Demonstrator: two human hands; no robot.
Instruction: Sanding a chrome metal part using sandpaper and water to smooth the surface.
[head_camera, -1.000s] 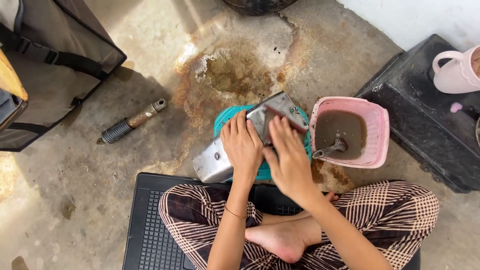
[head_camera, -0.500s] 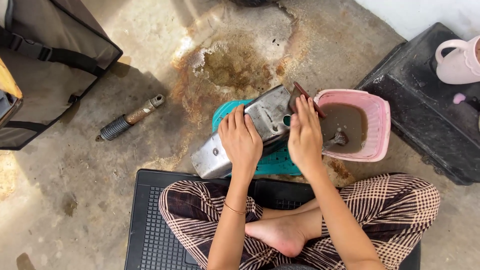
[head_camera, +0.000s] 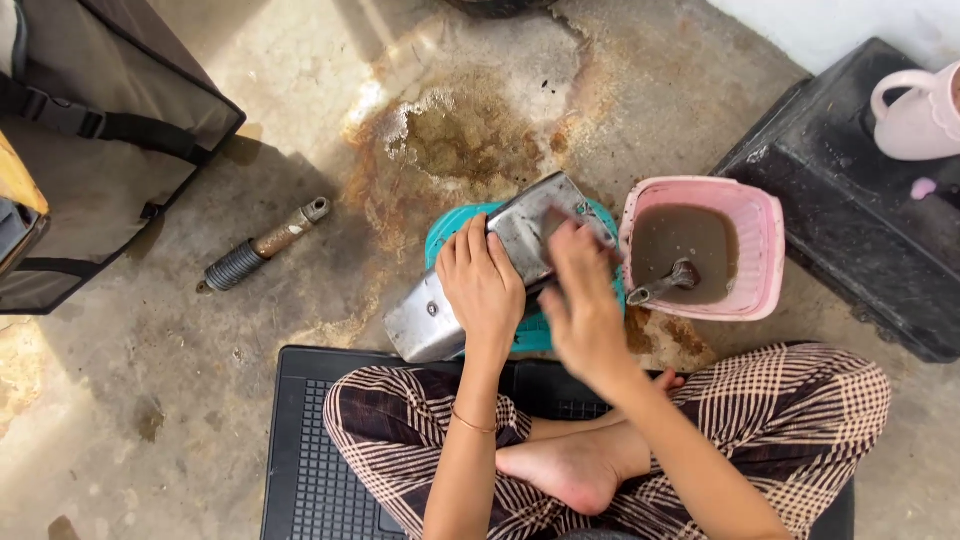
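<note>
A curved, dull silver metal cover (head_camera: 425, 322) lies slanted across a teal plastic basket (head_camera: 447, 236) on the concrete floor. My left hand (head_camera: 482, 288) lies over the middle of the cover and holds it down. My right hand (head_camera: 582, 300) is blurred with motion, its fingers pressed on the cover's upper right part. Whether it holds anything is hidden. Just to its right stands a pink square basin (head_camera: 765, 250) of muddy brown water, with a small metal-handled tool (head_camera: 664, 287) lying in it.
I sit cross-legged on a black ribbed mat (head_camera: 300, 440). A shock absorber (head_camera: 262, 245) lies on the floor at left, and a grey bag (head_camera: 90, 150) fills the top left. A black crate (head_camera: 850, 220) with a pink jug (head_camera: 925, 110) stands at right.
My right hand went from the cover to the pink basin's edge, then came back onto the cover. The left hand has stayed on the cover.
</note>
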